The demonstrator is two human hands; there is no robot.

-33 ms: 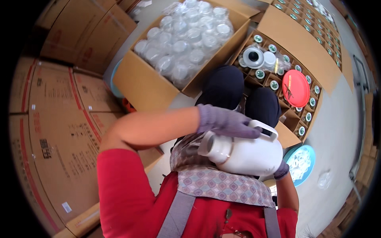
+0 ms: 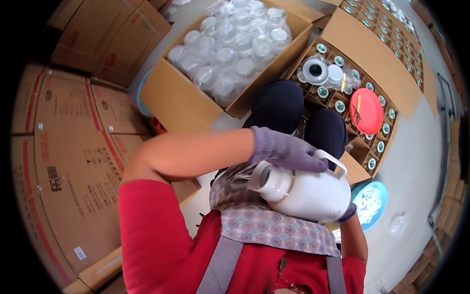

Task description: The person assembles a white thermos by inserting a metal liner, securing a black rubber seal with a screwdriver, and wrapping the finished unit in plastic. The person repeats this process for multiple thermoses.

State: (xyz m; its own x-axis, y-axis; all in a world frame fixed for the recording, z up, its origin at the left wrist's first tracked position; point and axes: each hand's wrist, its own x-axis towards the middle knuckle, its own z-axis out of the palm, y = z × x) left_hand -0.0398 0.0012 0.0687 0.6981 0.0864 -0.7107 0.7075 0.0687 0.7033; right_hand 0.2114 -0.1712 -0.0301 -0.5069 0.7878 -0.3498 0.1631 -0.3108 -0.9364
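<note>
A white jug (image 2: 313, 196) with a side handle and an open, flared neck lies on its side across my lap, its mouth toward the left. My gloved left hand (image 2: 289, 151) is closed over its upper side, fingers reaching to the base of the handle. At the jug's bottom end is my gloved right hand (image 2: 348, 212); only its cuff and edge show, and the jug hides its fingers. A patterned apron (image 2: 274, 229) lies under the jug.
Ahead stands an open carton (image 2: 181, 105) of bagged clear plastic pieces. To its right, a divided carton (image 2: 360, 164) of round-topped items carries a red lid (image 2: 366, 111) and white parts (image 2: 316, 71). A blue basin (image 2: 384, 196) sits at right; stacked cartons (image 2: 73, 166) stand at left.
The jug and my left hand have shifted very slightly to the right in the view. The hold looks the same.
</note>
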